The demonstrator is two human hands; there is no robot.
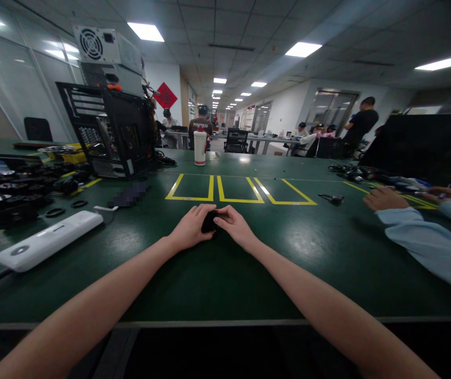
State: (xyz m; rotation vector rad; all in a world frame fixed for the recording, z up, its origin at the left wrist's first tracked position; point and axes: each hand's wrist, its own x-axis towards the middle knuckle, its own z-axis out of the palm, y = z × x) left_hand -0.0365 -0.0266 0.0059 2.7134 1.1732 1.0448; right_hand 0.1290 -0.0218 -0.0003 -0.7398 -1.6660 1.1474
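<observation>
Between my two hands is a small black object (pixel 208 222), mostly covered by my fingers, so I cannot make out its kind. My left hand (pixel 191 227) wraps round its left side, thumb toward me. From the right, my right hand (pixel 236 226) pinches its edge with thumb and fingers. Both hands are low over the green tabletop (pixel 225 284), just on my side of three yellow tape outlines (pixel 241 201).
A white power strip (pixel 51 239) and black round parts (pixel 55 212) lie left, before an open computer case (pixel 118 131). A white cup (pixel 200 147) stands behind the outlines. At right are a black cable plug (pixel 331 199) and a co-worker's hands (pixel 386 199).
</observation>
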